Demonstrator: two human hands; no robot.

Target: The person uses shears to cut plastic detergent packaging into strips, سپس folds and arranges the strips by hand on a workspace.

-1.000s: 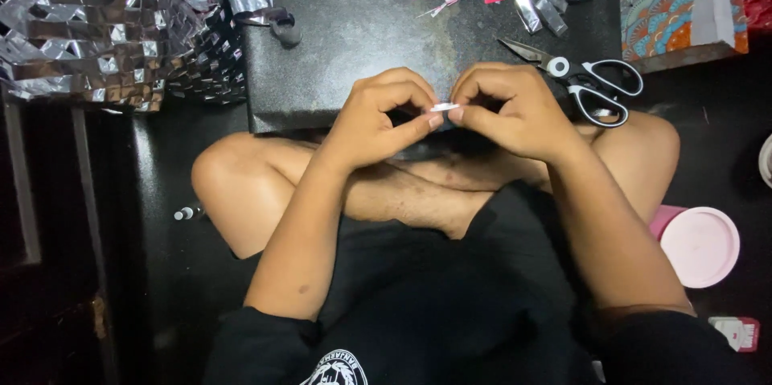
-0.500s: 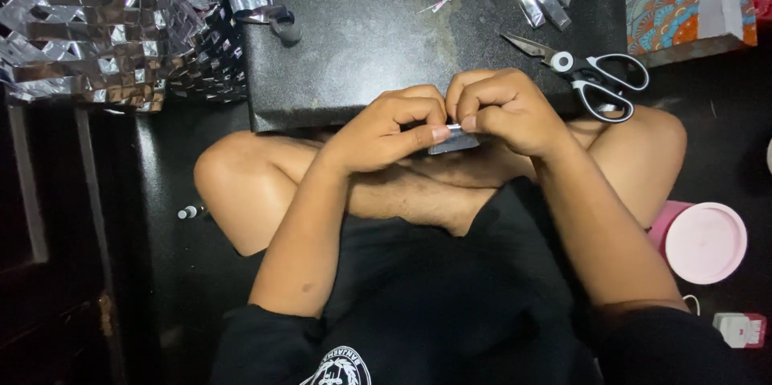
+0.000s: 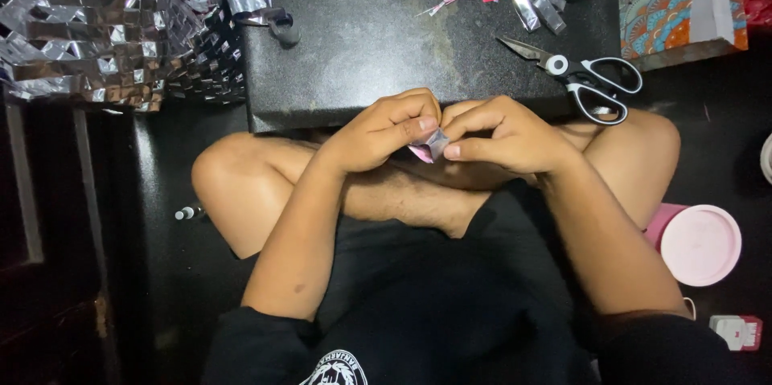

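Foil piece: one small silver-pink strip [image 3: 427, 146], pinched between both hands over the lap, at the slab's near edge.
Change: earlier held straight and level; now bunched, so the folding is advancing.
Left hand [image 3: 384, 129]: closed on the strip.
Right hand [image 3: 507, 134]: closed on it too.
Counts: one pair of scissors [image 3: 581, 78], one dark slab [image 3: 386, 31], one pink lid [image 3: 698, 243], one woven foil mat [image 3: 104, 23].

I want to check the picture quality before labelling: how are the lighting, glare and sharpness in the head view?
Head view: dim overall, floor and shorts nearly black; the woven foil piece throws bright glare; the left hand and right hand are evenly lit and fairly sharp, pinching a small foil strip whose detail is too small to read; the scissors on the dark slab look crisp; edges bend slightly.
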